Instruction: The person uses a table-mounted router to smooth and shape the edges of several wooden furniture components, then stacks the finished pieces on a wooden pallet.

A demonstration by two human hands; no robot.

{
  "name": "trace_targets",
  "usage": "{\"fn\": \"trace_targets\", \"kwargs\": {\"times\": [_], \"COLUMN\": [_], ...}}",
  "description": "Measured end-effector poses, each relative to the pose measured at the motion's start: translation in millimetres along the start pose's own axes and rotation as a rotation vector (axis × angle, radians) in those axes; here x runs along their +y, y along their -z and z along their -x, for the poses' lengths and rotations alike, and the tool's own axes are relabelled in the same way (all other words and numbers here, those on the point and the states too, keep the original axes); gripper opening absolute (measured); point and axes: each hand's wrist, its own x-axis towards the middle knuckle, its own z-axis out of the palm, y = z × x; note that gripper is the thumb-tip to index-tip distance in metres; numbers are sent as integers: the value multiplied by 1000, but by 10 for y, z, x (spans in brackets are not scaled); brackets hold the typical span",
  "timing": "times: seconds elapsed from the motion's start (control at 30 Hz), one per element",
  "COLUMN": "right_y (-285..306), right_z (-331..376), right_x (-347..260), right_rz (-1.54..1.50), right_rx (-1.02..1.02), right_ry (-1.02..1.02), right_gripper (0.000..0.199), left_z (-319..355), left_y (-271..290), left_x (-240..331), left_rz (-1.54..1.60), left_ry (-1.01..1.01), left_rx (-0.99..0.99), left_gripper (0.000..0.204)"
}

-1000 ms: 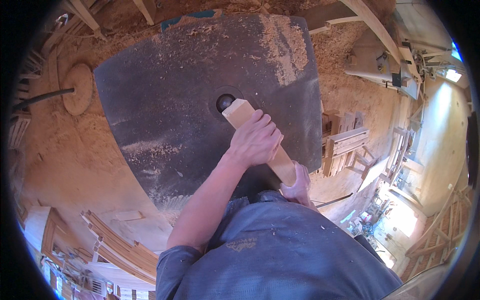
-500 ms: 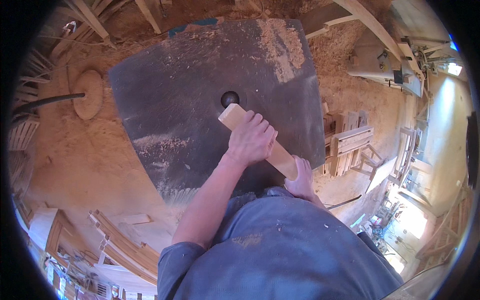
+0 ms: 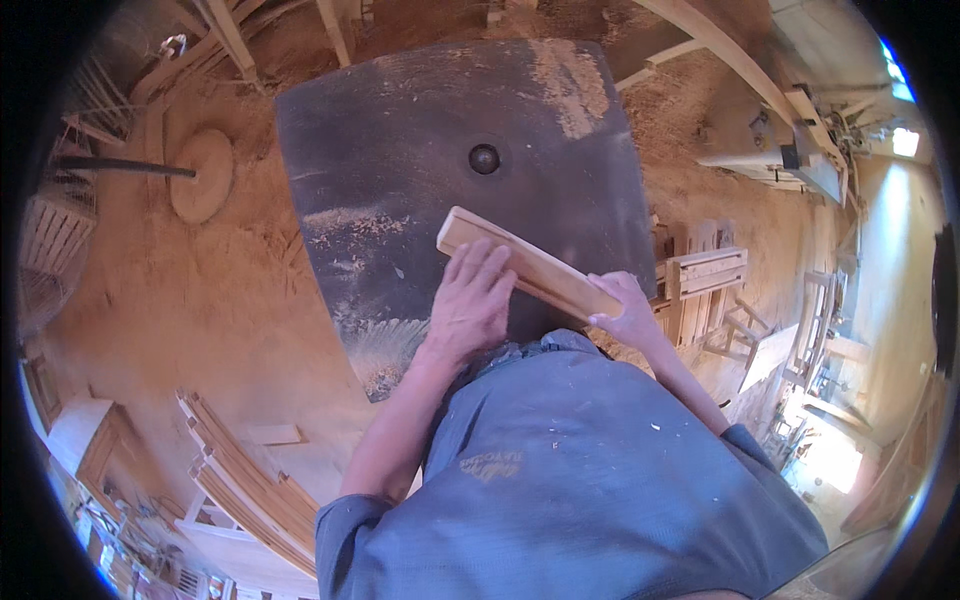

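Note:
In my two hands is a short wooden board (image 3: 535, 262), held slantwise above the near part of a dark machine table (image 3: 400, 140). A dark line like a groove runs along its face. My left hand (image 3: 470, 302) lies with its fingers pressed along the board's near side, close to the far-left end; its thumb is hidden. My right hand (image 3: 630, 312) grips the opposite end, near my body. Beyond the board, a round black spindle (image 3: 485, 158) sits in the tabletop, apart from the wood.
Pale wood shavings (image 3: 568, 85) lie on the table's far right part. To the left, a round dusty base with a dark pole (image 3: 202, 176) stands on the sawdust-covered floor. Long timbers (image 3: 250, 485) are stacked at lower left. Wooden frames (image 3: 708, 272) stand at right.
The board has come back from the spindle toward my body and turned, so its grooved face shows. My left hand's fingers have shifted from over the board to its near side.

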Motion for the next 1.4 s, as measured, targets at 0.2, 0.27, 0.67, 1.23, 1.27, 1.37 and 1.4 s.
{"fn": "trace_targets", "kwargs": {"times": [0.2,0.27,0.67,1.23,1.27,1.37,1.4], "right_y": [51,-12,-172,-494,-524,-572,-577], "right_z": [255,341,772,747,741,713,705], "right_x": [-26,139,518,386,376,345,333], "right_rz": [183,197,11,-90,-69,-41,-48], "right_rx": [51,95,208,464,466,490,480], "right_ry": [-79,-85,21,37,34,35,31], "right_gripper": [91,88,87,62,61,63,63], "left_z": [127,34,-538,-831,-897,-997,-1010], "left_y": [-122,-257,-989,-972,-960,-939,-929], "left_x": [67,-15,-310,-397,-365,-348,-352], "left_rz": [-12,-68,-243,-310,-320,-327,-327], "left_ry": [280,421,940,792,794,792,792], "left_rx": [218,357,591,396,379,343,336], "left_gripper": [34,42,35,50,50,50,50]}}
